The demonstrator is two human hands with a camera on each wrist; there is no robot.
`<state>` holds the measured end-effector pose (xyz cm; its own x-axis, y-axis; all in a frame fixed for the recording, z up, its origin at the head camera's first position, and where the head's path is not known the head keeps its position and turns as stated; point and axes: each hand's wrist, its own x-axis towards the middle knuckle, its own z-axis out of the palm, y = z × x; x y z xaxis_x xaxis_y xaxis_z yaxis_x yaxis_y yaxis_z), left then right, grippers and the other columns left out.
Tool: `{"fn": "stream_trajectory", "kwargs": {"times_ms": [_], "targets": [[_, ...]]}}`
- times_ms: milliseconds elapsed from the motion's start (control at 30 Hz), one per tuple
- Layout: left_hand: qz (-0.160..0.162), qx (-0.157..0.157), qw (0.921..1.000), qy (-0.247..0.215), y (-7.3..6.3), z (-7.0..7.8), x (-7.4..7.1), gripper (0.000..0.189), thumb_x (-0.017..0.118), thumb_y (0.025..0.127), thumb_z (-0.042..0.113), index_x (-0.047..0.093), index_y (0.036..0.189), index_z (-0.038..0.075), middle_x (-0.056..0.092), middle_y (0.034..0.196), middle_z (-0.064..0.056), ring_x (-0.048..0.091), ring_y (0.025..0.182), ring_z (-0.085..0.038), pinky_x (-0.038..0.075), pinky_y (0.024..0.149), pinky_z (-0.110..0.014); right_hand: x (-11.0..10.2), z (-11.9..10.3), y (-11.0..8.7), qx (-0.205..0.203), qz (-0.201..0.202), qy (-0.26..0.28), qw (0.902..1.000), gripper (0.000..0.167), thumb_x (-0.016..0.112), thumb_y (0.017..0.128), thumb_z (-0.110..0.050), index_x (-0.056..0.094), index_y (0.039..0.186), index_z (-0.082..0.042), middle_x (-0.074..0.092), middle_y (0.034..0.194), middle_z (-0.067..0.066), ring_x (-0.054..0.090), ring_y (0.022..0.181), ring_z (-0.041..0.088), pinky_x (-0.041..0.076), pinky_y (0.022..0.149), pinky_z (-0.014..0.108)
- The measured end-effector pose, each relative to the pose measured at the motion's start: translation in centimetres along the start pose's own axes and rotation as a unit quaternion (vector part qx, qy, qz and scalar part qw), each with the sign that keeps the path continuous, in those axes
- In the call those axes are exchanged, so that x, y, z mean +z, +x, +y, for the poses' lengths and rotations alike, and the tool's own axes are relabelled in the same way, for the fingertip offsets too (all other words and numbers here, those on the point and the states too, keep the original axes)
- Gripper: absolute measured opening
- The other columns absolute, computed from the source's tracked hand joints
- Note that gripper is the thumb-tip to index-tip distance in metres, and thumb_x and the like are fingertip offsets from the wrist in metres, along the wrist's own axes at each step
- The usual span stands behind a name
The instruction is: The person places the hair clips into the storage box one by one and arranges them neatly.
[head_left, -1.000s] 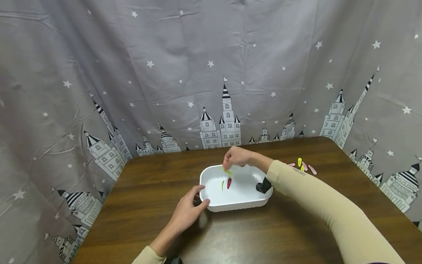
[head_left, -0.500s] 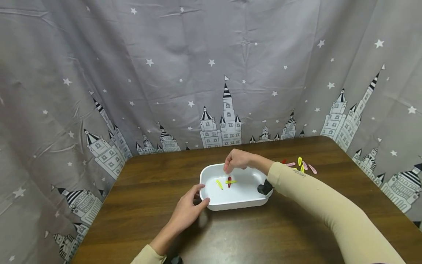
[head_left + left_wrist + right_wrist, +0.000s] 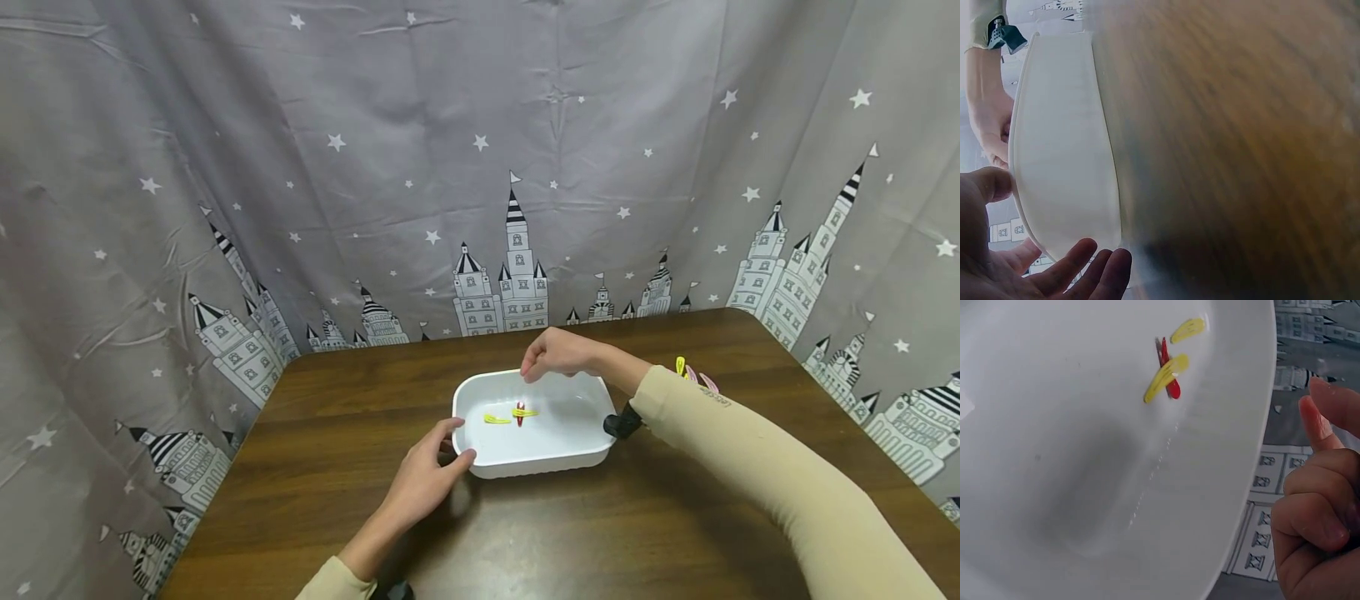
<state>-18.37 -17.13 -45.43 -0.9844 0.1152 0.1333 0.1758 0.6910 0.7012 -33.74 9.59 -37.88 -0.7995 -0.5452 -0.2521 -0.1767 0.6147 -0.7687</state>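
Observation:
A white tub stands on the table. In it lie a red snap hair clip, a yellow snap hair clip crossing over it, and another yellow snap hair clip beside them. My left hand rests against the tub's left end. In the left wrist view its thumb touches the rim, and other fingers spread along the outer wall. My right hand hovers above the tub's far rim. Its thumb and index finger stand slightly apart with nothing between them; the other fingers are loosely curled.
More hair clips, a yellow one and a pink one among them, lie at the back right of the wooden table, partly hidden by my right sleeve. A grey castle-print curtain hangs behind the table.
My right hand has let go of a yellow hair clip, which dropped into the tub, then moved up and right. One yellow clip now lies across the red one; the other yellow clip has turned.

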Motion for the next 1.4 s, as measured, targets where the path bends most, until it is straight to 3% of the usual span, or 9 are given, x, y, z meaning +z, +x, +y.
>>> {"fn": "stream_trajectory", "kwargs": {"times_ms": [300,467,633,867,1000,1200,1400], "targets": [[0.003,0.000,1.0000,-0.006,-0.1,0.0,0.2,0.048,0.072,0.091,0.031,0.059,0.134,0.014,0.070,0.107,-0.004,0.069,0.097,-0.018,0.050,0.086,-0.042,-2.0,0.9,-2.5,-0.019,0.025,0.008,0.9995,0.024,0.074,0.090,-0.020,0.074,0.107,-0.003,0.074,0.098,0.006,0.029,0.044,0.009,0.027,0.046,0.026],[-0.001,-0.013,0.9999,-0.011,0.0,-0.1,0.2,0.048,0.072,0.091,0.031,0.059,0.135,0.016,0.070,0.108,-0.004,0.068,0.098,-0.019,0.050,0.087,-0.043,-3.3,1.8,-4.0,-0.017,0.045,0.027,0.9985,0.020,0.074,0.090,-0.021,0.074,0.104,-0.007,0.071,0.094,0.012,0.028,0.046,0.010,0.027,0.049,0.028],[-0.005,-0.016,0.9998,-0.008,0.0,-0.1,0.2,0.048,0.072,0.091,0.031,0.059,0.135,0.015,0.070,0.108,-0.003,0.068,0.099,-0.018,0.050,0.087,-0.043,-4.6,3.0,-5.6,-0.004,0.062,0.031,0.9976,0.021,0.073,0.091,-0.023,0.073,0.107,-0.010,0.067,0.089,0.006,0.028,0.044,0.010,0.027,0.047,0.028],[-0.001,-0.014,0.9999,-0.009,0.0,0.1,0.1,0.049,0.071,0.092,0.033,0.059,0.136,0.015,0.070,0.111,-0.006,0.068,0.099,-0.019,0.050,0.088,-0.045,-6.3,4.7,-7.4,0.010,0.099,0.033,0.9944,0.025,0.072,0.092,-0.026,0.072,0.110,-0.009,0.042,0.060,-0.004,0.028,0.046,0.013,0.033,0.053,0.030],[0.005,-0.007,0.9999,-0.007,-0.1,0.2,0.0,0.049,0.071,0.091,0.033,0.059,0.135,0.015,0.071,0.110,-0.007,0.069,0.097,-0.019,0.051,0.087,-0.045,-6.9,5.7,-8.3,0.016,0.113,0.028,0.9930,0.027,0.072,0.092,-0.027,0.072,0.111,-0.008,0.046,0.069,-0.004,0.035,0.056,0.014,0.039,0.062,0.034],[0.003,-0.014,0.9999,-0.008,0.1,0.1,0.1,0.049,0.072,0.091,0.031,0.059,0.136,0.015,0.071,0.110,-0.007,0.069,0.098,-0.018,0.050,0.089,-0.045,-7.7,6.9,-9.5,0.032,0.130,0.039,0.9902,0.030,0.073,0.092,-0.030,0.072,0.112,-0.008,0.054,0.077,0.002,0.035,0.054,0.014,0.035,0.052,0.030],[0.002,-0.014,0.9999,-0.008,0.2,0.1,0.2,0.050,0.072,0.091,0.032,0.059,0.136,0.015,0.071,0.110,-0.005,0.068,0.098,-0.016,0.050,0.089,-0.044,-8.3,8.6,-10.6,0.041,0.150,0.040,0.9870,0.036,0.074,0.090,-0.035,0.072,0.113,-0.008,0.068,0.108,0.008,0.042,0.061,0.014,0.037,0.053,0.030]]}}
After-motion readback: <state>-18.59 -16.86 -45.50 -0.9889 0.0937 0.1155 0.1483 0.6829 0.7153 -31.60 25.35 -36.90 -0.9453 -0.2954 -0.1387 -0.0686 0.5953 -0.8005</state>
